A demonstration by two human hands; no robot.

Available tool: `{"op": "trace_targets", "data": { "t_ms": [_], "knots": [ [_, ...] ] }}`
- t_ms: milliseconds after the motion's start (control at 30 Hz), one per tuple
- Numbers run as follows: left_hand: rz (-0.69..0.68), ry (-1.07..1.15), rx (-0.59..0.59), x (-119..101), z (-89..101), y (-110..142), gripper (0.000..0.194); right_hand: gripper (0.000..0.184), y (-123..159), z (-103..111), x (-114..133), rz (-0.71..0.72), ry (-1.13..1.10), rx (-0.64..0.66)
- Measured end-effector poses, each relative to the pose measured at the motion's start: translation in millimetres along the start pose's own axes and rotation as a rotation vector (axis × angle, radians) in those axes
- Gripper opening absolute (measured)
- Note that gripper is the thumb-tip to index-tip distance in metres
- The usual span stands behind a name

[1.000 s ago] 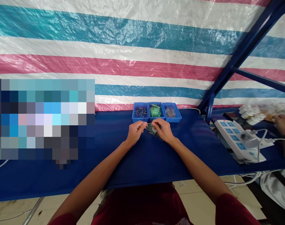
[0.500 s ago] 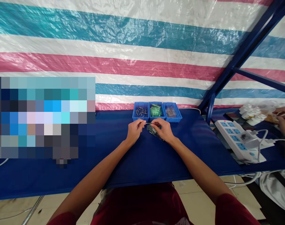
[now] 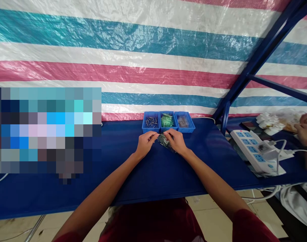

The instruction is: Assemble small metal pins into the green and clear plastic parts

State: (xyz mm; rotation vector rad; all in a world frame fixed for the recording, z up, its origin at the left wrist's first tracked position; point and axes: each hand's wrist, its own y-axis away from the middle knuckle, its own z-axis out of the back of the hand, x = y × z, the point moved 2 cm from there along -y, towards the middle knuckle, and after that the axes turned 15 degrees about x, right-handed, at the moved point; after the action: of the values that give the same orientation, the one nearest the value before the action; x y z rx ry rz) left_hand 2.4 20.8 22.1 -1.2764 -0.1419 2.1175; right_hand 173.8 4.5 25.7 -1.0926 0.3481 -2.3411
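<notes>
My left hand [image 3: 144, 142] and my right hand [image 3: 177, 142] face each other above the blue table, fingertips pinched. Between them runs a small thin rod [image 3: 161, 134], each hand closed on one end; its exact kind is too small to tell. Beneath the right hand lies a small heap of dark and clear slim pieces [image 3: 164, 141], partly covered by the fingers. Just behind stand three blue bins: the left bin [image 3: 150, 129] holds short metal pins, the middle bin [image 3: 168, 129] green plastic pieces, and the right bin [image 3: 186, 129] clear plastic pieces.
A white power strip [image 3: 254, 151] with plugged-in chargers and cables sits on the right. Beyond the blue metal frame [image 3: 240, 80], another person's hands [image 3: 306, 129] are near white objects [image 3: 268, 122]. A striped plastic sheet [image 3: 156, 67] hangs behind the table [image 3: 128, 185]. The left side is pixelated.
My two hands have come slightly closer together, and less of the rod shows between them. The view has shifted a little. At the right, the other person's hands have moved slightly.
</notes>
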Motion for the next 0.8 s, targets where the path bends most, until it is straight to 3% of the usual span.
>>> {"op": "trace_targets", "data": {
  "t_ms": [167, 400, 800],
  "knots": [
    [0.065, 0.105, 0.026, 0.1, -0.2, 0.4, 0.037, 0.023, 0.3, -0.2, 0.8, 0.046, -0.045, -0.007],
    [0.118, 0.207, 0.016, -1.4, 0.3, 0.3, 0.041, 0.021, -0.2, -0.5, 1.1, 0.051, -0.036, 0.021],
    [0.069, 0.133, -0.093, 4.6, 0.1, -0.1, 0.026, 0.03, -0.8, -3.5, -4.1, -0.034, 0.04, 0.074]
  ]
}}
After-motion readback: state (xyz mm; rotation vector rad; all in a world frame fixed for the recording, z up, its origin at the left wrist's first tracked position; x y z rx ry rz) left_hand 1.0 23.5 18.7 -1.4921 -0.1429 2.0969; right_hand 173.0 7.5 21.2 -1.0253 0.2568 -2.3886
